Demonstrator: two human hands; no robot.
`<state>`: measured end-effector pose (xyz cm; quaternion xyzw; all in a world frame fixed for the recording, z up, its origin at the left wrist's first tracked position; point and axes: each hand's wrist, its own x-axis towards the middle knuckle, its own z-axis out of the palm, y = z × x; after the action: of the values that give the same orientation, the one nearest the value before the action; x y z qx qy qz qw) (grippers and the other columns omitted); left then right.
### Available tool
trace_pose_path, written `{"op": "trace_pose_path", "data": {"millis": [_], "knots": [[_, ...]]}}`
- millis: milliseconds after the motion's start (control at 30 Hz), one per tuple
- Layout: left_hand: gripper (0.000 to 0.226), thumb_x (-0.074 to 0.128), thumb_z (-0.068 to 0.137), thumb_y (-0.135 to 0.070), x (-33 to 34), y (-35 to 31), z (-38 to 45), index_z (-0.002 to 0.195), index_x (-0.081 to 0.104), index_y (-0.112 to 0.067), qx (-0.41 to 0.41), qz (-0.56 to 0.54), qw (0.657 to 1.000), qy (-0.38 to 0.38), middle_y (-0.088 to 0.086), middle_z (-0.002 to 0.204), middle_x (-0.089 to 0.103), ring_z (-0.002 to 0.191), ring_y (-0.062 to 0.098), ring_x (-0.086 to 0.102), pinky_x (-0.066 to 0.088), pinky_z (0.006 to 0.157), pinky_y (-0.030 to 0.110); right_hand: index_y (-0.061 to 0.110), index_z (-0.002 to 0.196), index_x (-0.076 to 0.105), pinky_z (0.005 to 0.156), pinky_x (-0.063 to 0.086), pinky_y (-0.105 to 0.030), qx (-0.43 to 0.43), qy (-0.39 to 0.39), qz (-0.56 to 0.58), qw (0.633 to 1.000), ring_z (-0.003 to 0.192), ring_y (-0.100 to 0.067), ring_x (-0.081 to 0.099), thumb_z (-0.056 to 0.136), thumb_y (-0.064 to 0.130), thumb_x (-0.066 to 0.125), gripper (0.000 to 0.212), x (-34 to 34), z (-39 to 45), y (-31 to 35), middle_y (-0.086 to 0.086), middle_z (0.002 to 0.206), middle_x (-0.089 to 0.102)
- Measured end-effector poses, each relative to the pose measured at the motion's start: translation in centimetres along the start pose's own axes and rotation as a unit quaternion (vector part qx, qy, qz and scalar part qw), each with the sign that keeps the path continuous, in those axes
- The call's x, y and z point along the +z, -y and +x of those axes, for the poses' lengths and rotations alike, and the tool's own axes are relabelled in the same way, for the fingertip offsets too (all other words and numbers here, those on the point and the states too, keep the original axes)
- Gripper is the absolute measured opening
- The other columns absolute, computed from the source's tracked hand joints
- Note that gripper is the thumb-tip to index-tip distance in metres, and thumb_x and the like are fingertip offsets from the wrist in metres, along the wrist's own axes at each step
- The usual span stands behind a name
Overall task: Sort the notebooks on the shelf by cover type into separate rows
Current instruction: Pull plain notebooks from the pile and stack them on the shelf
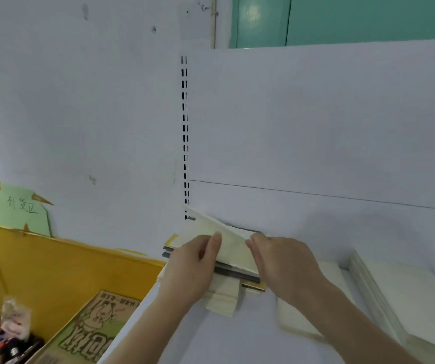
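Gripping a cream-covered notebook (233, 245) from both sides, a person's left hand (192, 266) and right hand (283, 264) held it tilted, its far corner raised toward the slotted upright (185, 132) of the white shelf (237, 337). The left grip had thumb on top and fingers curled beneath the near-left edge; the right grip pinched the right edge. Beneath it lay a short stack of notebooks (237, 274) with grey and yellow edges, at the shelf's left end against the back panel. Near the shelf's right end sat a taller pile of cream notebooks (405, 306), with a thinner cream notebook (303, 319) between the piles. Bare shelf surface stretched along the front edge. Left of the shelf stood a yellow bin (53, 264) holding a printed cardboard box (90, 334).
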<state>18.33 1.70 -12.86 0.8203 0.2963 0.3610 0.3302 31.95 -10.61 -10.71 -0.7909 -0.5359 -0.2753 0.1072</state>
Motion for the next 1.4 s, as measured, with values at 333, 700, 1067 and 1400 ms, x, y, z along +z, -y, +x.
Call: {"op": "trace_pose_path", "data": {"millis": [333, 700, 1067, 1400], "knots": [[0.014, 0.042, 0.105, -0.024, -2.5, -0.7, 1.3, 0.116, 0.049, -0.029, -0.103, -0.305, 0.944, -0.075, -0.013, 0.101, 0.062, 0.093, 0.010, 0.060, 0.051, 0.069, 0.033, 0.015, 0.136, 0.056, 0.099, 0.049, -0.035, 0.046, -0.073, 0.136, 0.987, 0.116, -0.015, 0.059, 0.103, 0.039, 0.026, 0.050, 0.2, -2.4, 5.5, 0.002, 0.128, 0.064], [0.026, 0.036, 0.107, -0.022, -7.5, 4.3, 1.8, 0.124, 0.044, -0.040, -0.088, -0.304, 0.946, -0.074, -0.019, 0.107, 0.058, 0.097, 0.005, 0.055, 0.045, 0.066, 0.029, 0.023, 0.105, 0.058, 0.086, 0.046, -0.037, 0.070, 0.156, 0.006, 0.985, 0.104, -0.022, 0.060, 0.103, 0.040, 0.034, 0.029, 1.6, -0.1, 3.5, 0.004, 0.107, 0.065], [0.029, 0.034, 0.108, -0.029, -7.0, 2.2, 1.3, 0.131, 0.045, -0.042, -0.066, -0.319, 0.945, -0.042, -0.018, 0.111, 0.061, 0.102, 0.008, 0.058, 0.051, 0.074, 0.034, 0.013, 0.081, 0.059, 0.045, 0.026, -0.028, 0.202, -0.206, -0.002, 0.957, 0.040, -0.027, 0.044, 0.102, 0.028, 0.033, 0.037, -4.5, -0.1, 3.7, 0.007, 0.045, 0.037], [0.030, 0.048, 0.100, -0.046, -3.0, -1.9, -1.5, 0.127, 0.055, -0.034, -0.037, -0.455, 0.886, 0.078, -0.008, 0.113, 0.072, 0.106, 0.013, 0.069, 0.055, 0.093, 0.041, 0.009, 0.136, 0.056, 0.103, 0.045, -0.038, 0.081, -0.101, 0.065, 0.989, 0.127, -0.023, 0.054, 0.095, 0.030, 0.038, 0.050, -1.1, -2.9, 11.7, -0.010, 0.136, 0.060]]}}
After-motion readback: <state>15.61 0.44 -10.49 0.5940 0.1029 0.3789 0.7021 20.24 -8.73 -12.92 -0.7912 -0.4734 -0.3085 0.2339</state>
